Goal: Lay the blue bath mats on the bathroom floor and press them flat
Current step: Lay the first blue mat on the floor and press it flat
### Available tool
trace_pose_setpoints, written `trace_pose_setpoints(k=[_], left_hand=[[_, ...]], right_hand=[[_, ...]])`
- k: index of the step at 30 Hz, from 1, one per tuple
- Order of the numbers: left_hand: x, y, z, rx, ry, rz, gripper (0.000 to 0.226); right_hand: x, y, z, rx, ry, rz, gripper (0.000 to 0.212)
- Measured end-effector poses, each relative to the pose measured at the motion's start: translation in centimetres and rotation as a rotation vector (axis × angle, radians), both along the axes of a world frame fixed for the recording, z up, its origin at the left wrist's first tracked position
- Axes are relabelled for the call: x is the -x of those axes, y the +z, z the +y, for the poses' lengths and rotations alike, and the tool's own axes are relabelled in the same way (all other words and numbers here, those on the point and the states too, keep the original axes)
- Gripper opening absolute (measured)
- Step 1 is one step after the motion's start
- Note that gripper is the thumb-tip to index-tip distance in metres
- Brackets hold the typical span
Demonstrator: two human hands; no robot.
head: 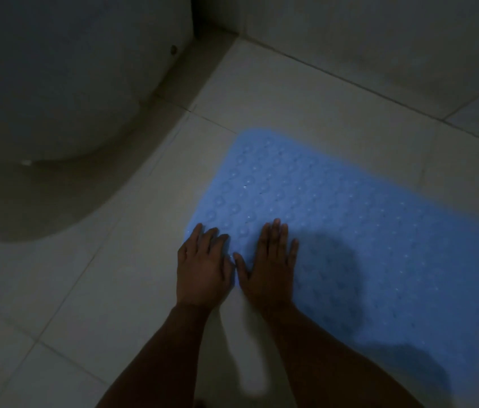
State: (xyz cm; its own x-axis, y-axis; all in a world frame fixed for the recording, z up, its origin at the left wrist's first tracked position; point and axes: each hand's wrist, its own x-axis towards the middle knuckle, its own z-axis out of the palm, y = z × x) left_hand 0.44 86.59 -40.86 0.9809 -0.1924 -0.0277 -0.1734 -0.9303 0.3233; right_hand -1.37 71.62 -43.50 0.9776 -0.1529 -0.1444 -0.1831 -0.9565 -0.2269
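Dim bathroom, head view looking down. One blue bath mat point(335, 219) lies spread on the pale tiled floor point(91, 290), running from centre frame toward the lower right; its surface shows rows of small round bumps, and it appears flat against the tiles where visible. Left hand point(201, 266) rests palm down at the mat's near-left corner, fingers straight and slightly spread, fingertips on the blue surface, heel of the hand over the tile; grasping nothing. Right hand point(270, 260) lies just beside it, palm down on the mat, fingers straight and close together, thumb angled toward the left hand's thumb; the two thumbs nearly meet, contact cannot be told. Right hand also grasps nothing, flat contact only. Both forearms enter from the bottom edge. A shadow falls across the mat to the right of the right hand. Toilet base point(56, 92) stands at upper left, well apart from the mat. Wall point(379, 33) meets the floor at upper right.
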Motion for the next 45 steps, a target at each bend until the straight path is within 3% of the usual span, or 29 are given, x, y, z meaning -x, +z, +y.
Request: trace_pose_setpoints(k=[14,19,23,26,29,32,35,45], left_hand=[[0.2,-0.9,2.5,0.015,0.076,0.000,0.052],[-1.6,0.9,1.9,-0.018,0.013,0.012,0.055],[-3.4,2.9,-0.1,-0.012,-0.050,-0.024,0.051],[-4.3,3.0,-1.2,-0.043,-0.105,-0.005,0.052],[-5.4,1.0,-2.0,-0.071,-0.152,0.063,0.059],[-5.8,-2.1,-2.8,-0.089,-0.170,0.143,0.072],[-5.3,-4.1,-3.2,-0.149,-0.193,0.091,0.085],[-5.2,-4.1,-3.5,-0.136,-0.181,0.049,0.090]], right_hand=[[0.1,-1.3,0.1,0.051,0.011,-0.043,0.088],[-1.5,1.1,-0.5,-0.093,0.010,0.202,0.099],[-5.1,4.6,-2.5,-0.227,-0.016,0.416,0.081],[-6.9,6.2,-5.1,-0.336,-0.069,0.317,0.052],[-7.3,6.3,-6.3,-0.339,-0.048,0.161,0.038],[-6.7,5.2,-6.5,-0.314,-0.004,-0.039,0.036],[-6.1,3.6,-7.0,-0.234,0.080,-0.155,0.037],[-5.1,2.2,-8.8,-0.186,0.021,-0.210,0.032]])
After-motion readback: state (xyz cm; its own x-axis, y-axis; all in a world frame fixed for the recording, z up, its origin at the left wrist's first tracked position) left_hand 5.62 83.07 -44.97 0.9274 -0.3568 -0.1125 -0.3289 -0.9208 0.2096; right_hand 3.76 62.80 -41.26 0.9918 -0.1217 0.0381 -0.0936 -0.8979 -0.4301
